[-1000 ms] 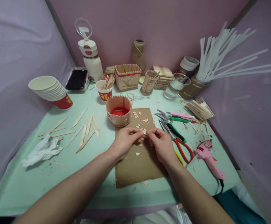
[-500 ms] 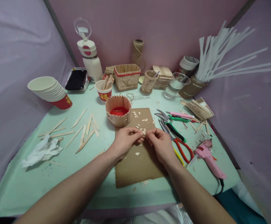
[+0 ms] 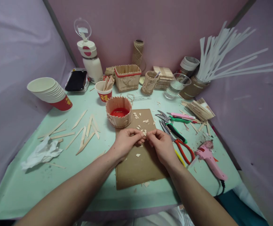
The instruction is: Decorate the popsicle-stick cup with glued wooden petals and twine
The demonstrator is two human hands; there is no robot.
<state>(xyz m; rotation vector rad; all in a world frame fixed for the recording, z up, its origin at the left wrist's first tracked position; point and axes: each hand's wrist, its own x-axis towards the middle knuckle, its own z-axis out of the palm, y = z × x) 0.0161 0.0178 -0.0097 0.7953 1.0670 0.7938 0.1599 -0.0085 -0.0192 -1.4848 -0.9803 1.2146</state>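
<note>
My left hand (image 3: 128, 141) and my right hand (image 3: 161, 145) meet with closed, pinching fingertips over a brown cardboard sheet (image 3: 138, 171). Whatever lies between the fingers is too small to make out. Pale wood chips (image 3: 145, 121) are scattered on the cardboard, some right behind the fingertips, and a single wood chip (image 3: 138, 155) lies closer to me. Just beyond my left hand stands a round basket (image 3: 119, 121) of wooden slats with a jagged rim and a red bottom. Green-handled pruning shears (image 3: 178, 133) and red-handled pliers (image 3: 184, 152) lie to the right of my right hand.
A pink glue gun (image 3: 212, 161) lies at the right. Wooden strips (image 3: 83, 138) and a crumpled tissue (image 3: 43, 153) are on the left, near stacked paper cups (image 3: 49, 91). Along the back are a bottle (image 3: 92, 69), a rectangular wooden box (image 3: 127, 82) and a plastic cup of water (image 3: 175, 88).
Almost nothing differs. Both hands keep their pinch at the same spot over the cardboard; the whole view has shifted very slightly.
</note>
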